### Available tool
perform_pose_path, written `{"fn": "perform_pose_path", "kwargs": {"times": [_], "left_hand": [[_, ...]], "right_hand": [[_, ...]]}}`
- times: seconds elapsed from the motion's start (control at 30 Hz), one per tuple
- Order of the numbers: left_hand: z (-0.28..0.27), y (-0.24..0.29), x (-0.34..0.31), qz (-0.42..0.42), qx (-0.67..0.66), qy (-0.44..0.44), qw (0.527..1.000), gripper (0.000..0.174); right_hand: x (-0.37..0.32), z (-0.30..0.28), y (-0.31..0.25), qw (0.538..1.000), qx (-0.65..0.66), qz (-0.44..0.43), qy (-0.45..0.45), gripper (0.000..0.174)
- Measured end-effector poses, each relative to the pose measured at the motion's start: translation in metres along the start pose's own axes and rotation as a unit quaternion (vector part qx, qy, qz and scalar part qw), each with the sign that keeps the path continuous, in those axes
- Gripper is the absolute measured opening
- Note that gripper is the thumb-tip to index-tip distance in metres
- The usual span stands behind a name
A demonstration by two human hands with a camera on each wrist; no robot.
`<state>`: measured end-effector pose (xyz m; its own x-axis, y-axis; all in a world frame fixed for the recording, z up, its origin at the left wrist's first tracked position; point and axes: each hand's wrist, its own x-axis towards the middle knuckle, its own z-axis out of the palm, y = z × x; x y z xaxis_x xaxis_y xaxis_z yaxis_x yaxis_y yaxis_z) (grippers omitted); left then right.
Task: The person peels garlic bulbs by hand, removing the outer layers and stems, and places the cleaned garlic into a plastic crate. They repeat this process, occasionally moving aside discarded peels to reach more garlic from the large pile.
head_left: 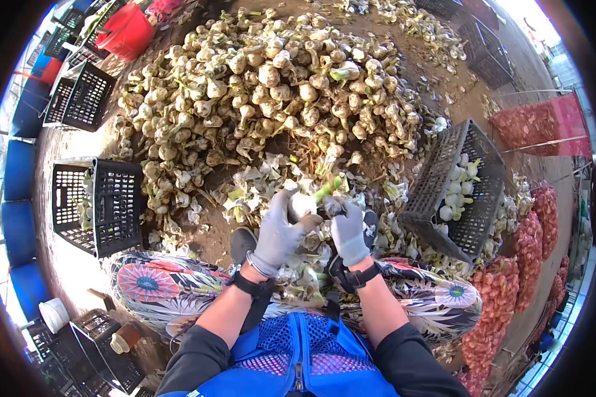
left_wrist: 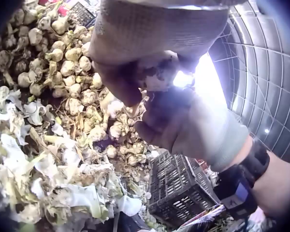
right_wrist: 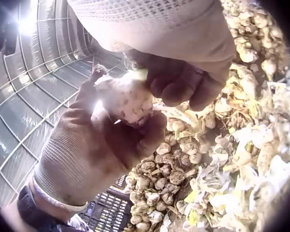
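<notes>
Both hands wear pale work gloves with dark, soiled fingers. The left hand [head_left: 277, 233] grips a white garlic bulb [head_left: 302, 206], its fingers and thumb round the bulb. A thick green stem [head_left: 326, 190] sticks out from the bulb toward the right hand [head_left: 349, 229]. In the right wrist view, the right hand's curled fingers and thumb pinch at the stem end of the garlic bulb [right_wrist: 130, 99]; the exact contact is partly hidden by the glove. Loose peeled leaves and skins [head_left: 258, 188] lie on the ground just beyond the hands.
A large heap of unpeeled garlic [head_left: 271, 79] spreads ahead. At right, a tilted black crate [head_left: 437, 178] holds white bulbs; another crate [head_left: 118, 202] stands at left. Full red net bags [head_left: 493, 298] line the right side. A red bucket [head_left: 127, 33] sits at the back left.
</notes>
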<state>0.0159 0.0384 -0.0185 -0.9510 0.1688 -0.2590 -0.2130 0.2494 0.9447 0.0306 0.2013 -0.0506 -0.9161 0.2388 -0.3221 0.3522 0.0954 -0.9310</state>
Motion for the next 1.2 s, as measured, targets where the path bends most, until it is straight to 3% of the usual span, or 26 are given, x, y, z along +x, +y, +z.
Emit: {"fn": "perform_pose_path", "kwargs": {"times": [0.03, 0.1, 0.17, 0.23, 0.3, 0.37, 0.4, 0.43, 0.47, 0.5, 0.53, 0.57, 0.6, 0.63, 0.67, 0.7, 0.8, 0.83, 0.9, 0.93, 1.03, 1.07, 1.1, 1.13, 1.17, 1.2], "left_hand": [[0.0, -0.004, 0.001, -0.002, -0.001, 0.002, 1.0, 0.059], [0.001, -0.005, 0.003, -0.042, -0.19, -0.016, 0.981, 0.06], [-0.005, 0.002, 0.003, -0.09, -0.173, -0.048, 0.98, 0.059], [-0.002, 0.004, 0.0, -0.062, -0.178, -0.057, 0.98, 0.059], [0.002, -0.011, 0.003, -0.03, -0.086, -0.052, 0.995, 0.057], [0.003, -0.022, 0.006, -0.027, -0.117, -0.038, 0.992, 0.054], [-0.002, -0.02, 0.005, -0.028, -0.118, -0.036, 0.992, 0.054], [-0.009, -0.017, 0.004, -0.1, -0.241, -0.071, 0.963, 0.052], [-0.014, -0.016, 0.003, -0.17, -0.359, -0.104, 0.912, 0.052], [-0.015, -0.017, 0.003, -0.17, -0.359, -0.103, 0.912, 0.052], [-0.016, -0.018, 0.002, -0.22, -0.407, -0.156, 0.873, 0.059], [-0.016, -0.019, 0.001, -0.268, -0.451, -0.208, 0.825, 0.065], [-0.016, -0.011, -0.007, -0.188, -0.381, -0.257, 0.868, 0.069], [-0.01, -0.011, -0.006, -0.28, -0.454, -0.264, 0.804, 0.064], [-0.006, -0.01, -0.008, -0.281, -0.454, -0.265, 0.803, 0.064], [-0.002, -0.009, -0.011, -0.283, -0.42, -0.282, 0.815, 0.057], [0.002, -0.008, -0.013, -0.281, -0.429, -0.325, 0.795, 0.045], [0.003, -0.004, -0.013, -0.263, -0.461, -0.319, 0.786, 0.044], [0.003, 0.009, -0.01, -0.268, -0.537, -0.23, 0.766, 0.046], [-0.002, -0.006, -0.007, -0.234, -0.554, -0.253, 0.758, 0.047], [0.005, -0.009, -0.001, -0.256, -0.53, -0.142, 0.796, 0.038], [0.007, -0.01, 0.0, -0.257, -0.528, -0.146, 0.796, 0.038], [0.008, -0.013, 0.0, -0.228, -0.483, -0.096, 0.84, 0.035], [0.006, -0.013, -0.001, -0.195, -0.435, -0.043, 0.878, 0.031], [0.003, -0.014, 0.001, -0.194, -0.433, -0.041, 0.879, 0.031], [-0.002, -0.013, 0.003, -0.153, -0.426, -0.014, 0.891, 0.028]], "right_hand": [[-0.003, 0.0, 0.001, 0.998, 0.062, -0.003, 0.004, 0.029], [-0.002, 0.0, 0.013, 0.99, 0.141, 0.015, -0.006, 0.027], [0.0, -0.001, 0.016, 0.988, 0.136, 0.074, 0.002, 0.026], [0.002, -0.005, 0.01, 0.977, 0.197, 0.075, -0.037, 0.026], [0.004, -0.01, 0.01, 0.961, 0.256, 0.073, -0.077, 0.027], [0.007, -0.016, 0.014, 0.926, 0.34, 0.137, -0.094, 0.029], [0.002, -0.016, -0.005, 0.938, 0.317, 0.083, -0.111, 0.028], [0.002, -0.018, 0.002, 0.938, 0.316, 0.084, -0.112, 0.028], [0.004, -0.022, 0.015, 0.968, 0.227, 0.044, -0.102, 0.026], [0.004, -0.024, 0.014, 0.987, 0.135, 0.002, -0.091, 0.024], [0.006, -0.027, 0.013, 0.994, 0.022, -0.056, -0.087, 0.019], [0.005, -0.025, 0.013, 0.994, 0.023, -0.057, -0.088, 0.019], [0.001, -0.02, 0.0, 0.991, 0.073, -0.067, -0.085, 0.021], [-0.002, -0.017, -0.007, 0.986, 0.123, -0.077, -0.08, 0.023], [0.001, -0.021, 0.008, 0.983, 0.109, -0.111, -0.092, 0.03], [0.003, -0.021, -0.03, 0.96, -0.09, -0.256, -0.071, 0.035], [0.002, -0.019, 0.003, 0.995, 0.036, -0.059, -0.074, 0.048], [0.0, -0.028, -0.021, 0.994, 0.062, -0.02, -0.089, 0.057], [0.018, -0.042, 0.022, 0.997, -0.042, -0.051, -0.036, 0.061], [0.012, -0.053, 0.026, 0.988, -0.012, -0.135, -0.069, 0.061], [-0.007, -0.049, -0.004, 0.934, 0.236, 0.007, -0.268, 0.05], [-0.007, -0.036, -0.005, 0.957, 0.165, -0.098, -0.217, 0.037], [-0.006, -0.038, 0.005, 0.957, 0.167, -0.098, -0.214, 0.037], [-0.003, -0.039, 0.017, 0.938, 0.292, -0.014, -0.187, 0.03], [0.001, -0.039, 0.028, 0.896, 0.408, 0.071, -0.16, 0.025], [0.0, -0.036, 0.004, 0.917, 0.382, 0.113, -0.03, 0.021]]}}
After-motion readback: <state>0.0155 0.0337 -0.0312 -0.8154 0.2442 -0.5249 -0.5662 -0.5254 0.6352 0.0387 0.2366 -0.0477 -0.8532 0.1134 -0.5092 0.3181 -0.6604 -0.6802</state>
